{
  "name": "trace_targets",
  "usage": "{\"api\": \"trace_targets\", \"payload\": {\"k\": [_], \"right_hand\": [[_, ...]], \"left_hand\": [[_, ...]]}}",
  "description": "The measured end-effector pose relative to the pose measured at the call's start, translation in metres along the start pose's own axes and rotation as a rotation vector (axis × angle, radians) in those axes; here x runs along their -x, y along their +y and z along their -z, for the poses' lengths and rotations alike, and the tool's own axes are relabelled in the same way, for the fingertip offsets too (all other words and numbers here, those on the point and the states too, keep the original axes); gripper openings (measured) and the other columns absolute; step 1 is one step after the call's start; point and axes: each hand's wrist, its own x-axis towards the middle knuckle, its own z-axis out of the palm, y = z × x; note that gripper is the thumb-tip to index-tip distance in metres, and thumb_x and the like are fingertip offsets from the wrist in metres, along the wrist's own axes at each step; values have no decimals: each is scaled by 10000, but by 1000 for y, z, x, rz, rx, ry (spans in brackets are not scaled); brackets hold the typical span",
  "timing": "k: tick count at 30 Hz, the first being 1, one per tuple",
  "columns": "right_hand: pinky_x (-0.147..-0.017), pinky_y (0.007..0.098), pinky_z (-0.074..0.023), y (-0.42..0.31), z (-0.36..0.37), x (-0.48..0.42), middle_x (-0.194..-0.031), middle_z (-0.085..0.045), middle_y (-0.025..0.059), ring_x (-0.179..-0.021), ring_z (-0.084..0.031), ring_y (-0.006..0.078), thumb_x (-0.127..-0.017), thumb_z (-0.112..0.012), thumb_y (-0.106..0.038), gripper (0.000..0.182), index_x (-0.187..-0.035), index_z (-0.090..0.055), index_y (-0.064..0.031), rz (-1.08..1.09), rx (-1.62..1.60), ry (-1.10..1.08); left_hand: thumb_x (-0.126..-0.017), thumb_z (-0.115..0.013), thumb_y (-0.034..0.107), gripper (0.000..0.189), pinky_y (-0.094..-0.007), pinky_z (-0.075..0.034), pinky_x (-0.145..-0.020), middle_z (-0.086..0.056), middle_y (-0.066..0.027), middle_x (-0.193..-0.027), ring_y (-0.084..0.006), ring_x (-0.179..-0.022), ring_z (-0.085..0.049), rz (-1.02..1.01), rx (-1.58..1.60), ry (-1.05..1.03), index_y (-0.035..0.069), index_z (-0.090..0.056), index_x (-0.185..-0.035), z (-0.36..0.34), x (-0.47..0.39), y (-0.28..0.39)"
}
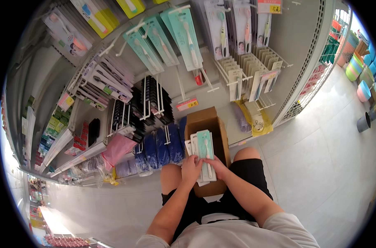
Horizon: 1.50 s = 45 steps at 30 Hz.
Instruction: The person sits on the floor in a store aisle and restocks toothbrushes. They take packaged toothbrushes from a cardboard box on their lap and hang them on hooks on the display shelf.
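Both my hands hold a small stack of packaged toothbrushes above an open cardboard box (222, 136). On top lies a toothbrush in a teal and white pack (206, 145), its brush head pointing away from me. My left hand (191, 169) grips the stack's left side, with white packs (193, 145) fanned out beneath the teal one. My right hand (217, 167) holds the right edge of the teal pack, the thumbs close together on its front. The box stands between my knees, and the stack hides much of its inside.
Teal toothbrush packs (188, 40) hang on hooks ahead, with white packs (218, 31) to their right. Dark packs (157, 99) hang lower left, above blue plastic-wrapped bundles (163, 145). A yellow plastic bag (262, 122) lies on the bottom shelf. Plastic buckets (363, 91) stand far right.
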Motion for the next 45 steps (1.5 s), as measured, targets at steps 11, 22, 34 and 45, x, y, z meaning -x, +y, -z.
{"api": "trace_targets", "payload": {"k": [11, 22, 34, 45], "right_hand": [[-870, 357, -451, 4, 5, -8, -1110, -571, 86, -1013, -563, 208, -899, -502, -417, 467, -1215, -461, -76, -5, 80, 41], [-990, 393, -371, 1, 2, 3, -1298, -473, 112, -1177, -466, 268, -900, -313, -606, 693, -1353, -366, -84, -29, 48, -28], [-909, 404, -444, -3, 8, 2, -1177, -546, 121, -1075, -541, 273, -864, -536, -233, 463, -1273, -414, -53, 47, -44, 16], [-894, 426, -465, -6, -5, 9, -1165, -537, 136, -1068, -545, 294, -845, -544, -64, 430, -1251, -401, -54, 20, -35, 108]], "left_hand": [[-749, -641, 457, 450, -424, -428, -765, -606, -172, -817, -333, -868, -557, 59, -59, -135, 11, -620, -699, -20, -10, -13], [-671, -691, 501, 514, -391, -367, -823, -588, -190, -797, -335, -863, -534, 109, -6, -172, -4, -606, -719, -12, 0, 0], [-867, -596, 157, 290, -282, -471, -768, -615, -78, -992, -138, -896, -582, 391, 985, -182, -2, -546, -1104, 9, 7, 12], [-888, -589, 202, 302, -275, -457, -785, -614, -60, -999, -124, -919, -565, 416, 987, -230, 5, -544, -1113, 44, 12, 8]]}}
